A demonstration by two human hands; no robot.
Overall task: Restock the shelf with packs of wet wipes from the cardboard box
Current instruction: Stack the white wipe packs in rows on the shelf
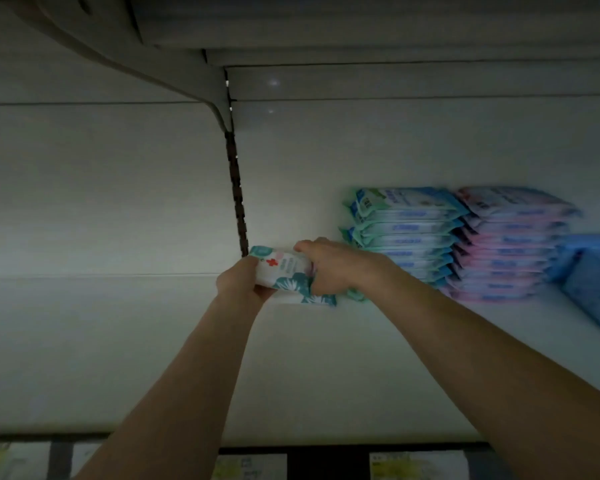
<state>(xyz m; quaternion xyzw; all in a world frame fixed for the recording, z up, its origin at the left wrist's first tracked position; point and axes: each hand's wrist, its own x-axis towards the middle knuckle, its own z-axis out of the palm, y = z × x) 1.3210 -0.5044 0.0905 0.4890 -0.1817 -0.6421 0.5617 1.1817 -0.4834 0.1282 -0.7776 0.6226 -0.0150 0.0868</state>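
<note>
1. Shelf (118, 358): white deck, dimly lit, with a white back panel (84, 185) and a dark slotted upright (238, 202) running from 12 o'clock down to the centre of the view. The underside of a higher shelf on a bracket is overhead.

2. Teal-and-blue stack (402, 233): flat packs piled against the back panel, at 3 o'clock from the hands and just beside the right one.

3. Pink stack (510, 244): similar height, touching the teal-and-blue stack on its 3 o'clock side.

4. Blue packs (593, 282): at the far 3 o'clock edge, blurred, count unclear.

5. Price labels (416, 462): a strip along the shelf's front lip at 6 o'clock, unreadable.

6. Left hand (239, 280) and right hand (329, 268): both arms stretched out, hands apart, each with its fingers curled round one end of the same pack.

7. Pack of wet wipes (284, 268): white and teal with a red cross. It is held between the hands at the foot of the upright, with its long axis roughly on the 9-to-3 line, parallel to the back panel. Neither hand is nearer, since each has an end.

8. Lower pack (317, 299): same print, flat on the deck directly under the held one. I cannot tell whether they touch.

The held pack probably goes straight down onto the lower one, axis unchanged. The cardboard box is not in view.
</note>
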